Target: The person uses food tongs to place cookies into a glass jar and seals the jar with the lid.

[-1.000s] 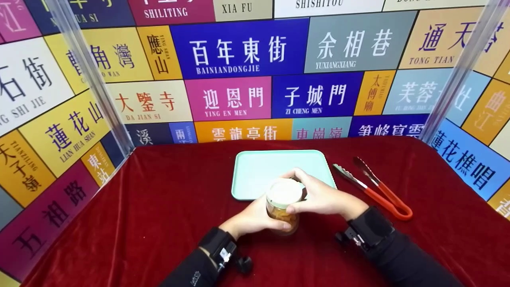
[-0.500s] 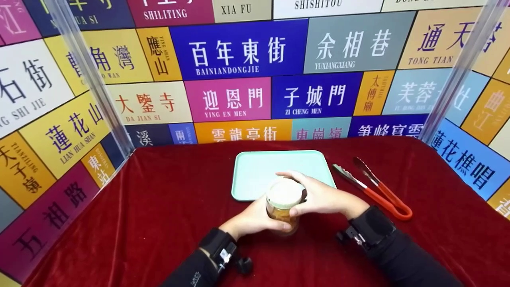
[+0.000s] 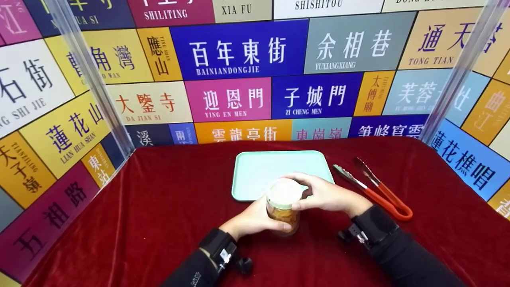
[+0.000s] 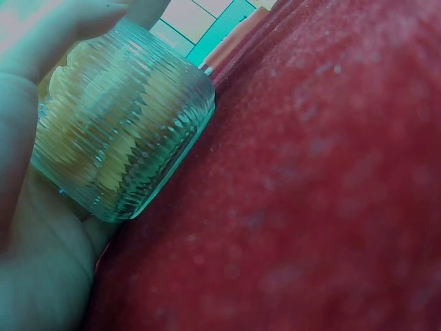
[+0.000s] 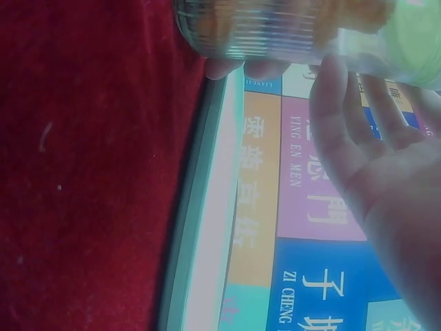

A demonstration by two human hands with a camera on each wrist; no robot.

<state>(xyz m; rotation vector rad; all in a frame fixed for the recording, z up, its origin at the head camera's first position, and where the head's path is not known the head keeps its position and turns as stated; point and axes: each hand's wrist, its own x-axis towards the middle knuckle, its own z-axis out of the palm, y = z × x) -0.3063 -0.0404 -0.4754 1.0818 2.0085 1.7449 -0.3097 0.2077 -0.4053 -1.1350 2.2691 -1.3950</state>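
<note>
A ribbed clear jar (image 3: 283, 217) with orange-yellow pieces inside stands upright between both hands in the head view. My left hand (image 3: 253, 218) grips its body, thumb across the front. The pale green lid (image 3: 284, 193) sits on top of the jar. My right hand (image 3: 328, 194) holds the lid's right side, with the thumb at the front edge and fingers reaching behind. In the left wrist view, the left palm (image 4: 41, 269) wraps the jar's ribbed wall (image 4: 138, 117). In the right wrist view, curled fingers (image 5: 329, 93) of the right hand lie beside the lid (image 5: 417, 38).
Behind the jar a mint-green tray (image 3: 255, 171) lies on the dark red cloth (image 3: 171, 215). Tongs (image 3: 388, 195) with orange-red handles lie to the right of the tray. A wall of colourful signs (image 3: 239, 48) rises behind the table, with clear posts at both corners.
My right hand has shifted slightly to the right, its thumb and fingers changing position along the lid. The left hand and the jar stay in place.
</note>
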